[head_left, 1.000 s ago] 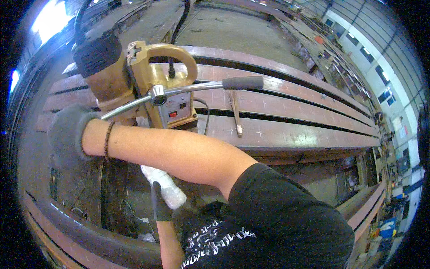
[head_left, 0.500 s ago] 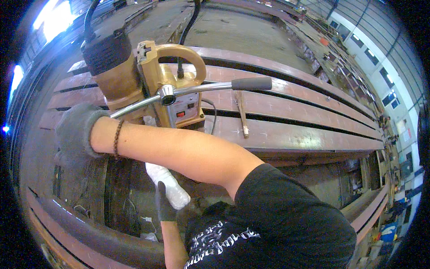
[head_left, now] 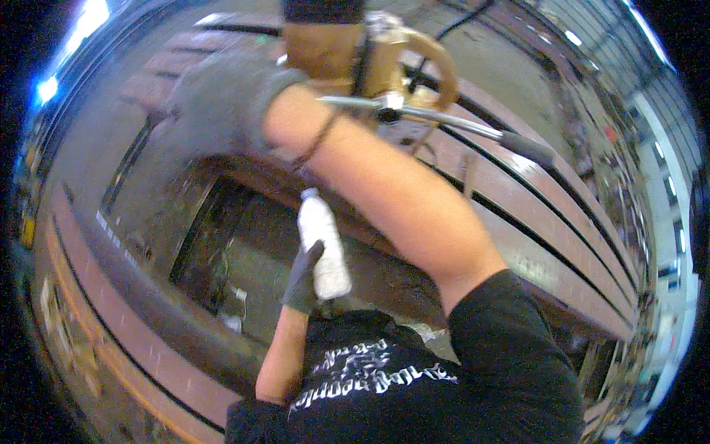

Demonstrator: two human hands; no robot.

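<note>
Left hand [head_left: 305, 277], in a dark glove, has its fingers wrapped closed around a white plastic bottle [head_left: 323, 248]; the thumb lies up along the bottle's side. The bottle stands nearly upright, cap at top, held close in front of the chest over the dark gap between the steel beams [head_left: 547, 244].

Right hand [head_left: 222, 103], grey glove, reaches across to the upper left and rests against the tan body of the magnetic drill [head_left: 333, 44] (blurred, so I cannot tell if the fingers are curled on it or just flat). The forearm crosses over the bottle without touching it.

The drill's feed handle [head_left: 458, 126] juts right with a dark grip at its end. The drill sits on the rust-coloured beams at top. Open room lies below left in the recess; beam edges bound it on both sides.
</note>
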